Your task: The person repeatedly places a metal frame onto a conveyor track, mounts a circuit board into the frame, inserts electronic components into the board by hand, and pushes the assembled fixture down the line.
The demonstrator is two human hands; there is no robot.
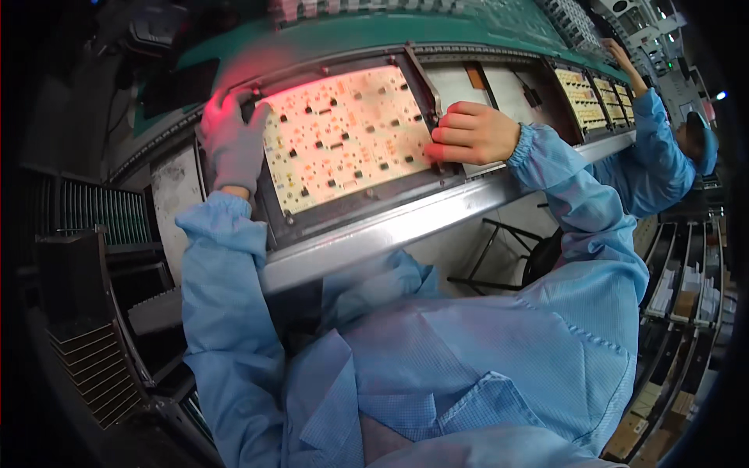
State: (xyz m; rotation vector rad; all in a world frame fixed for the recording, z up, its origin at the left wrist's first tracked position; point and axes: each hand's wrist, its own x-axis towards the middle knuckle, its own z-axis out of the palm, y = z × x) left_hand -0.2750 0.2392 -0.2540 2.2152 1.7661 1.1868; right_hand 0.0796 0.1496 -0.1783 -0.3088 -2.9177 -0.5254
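Note:
A pale circuit board dotted with small black components lies in a dark carrier frame on the conveyor line. Red light falls over its upper left part. In a grey glove, my left hand holds the carrier's left side, thumb along the board's left edge and fingers over the frame's outer side. My bare right hand is at the opposite side, fingers curled together over the frame's right edge. Its thumb and the undersides of its fingers are hidden.
A metal rail runs along the conveyor's near side. More pale boards sit further right, near a co-worker's arm. Board racks stand at the left, and shelves at the right. A black stool shows beneath.

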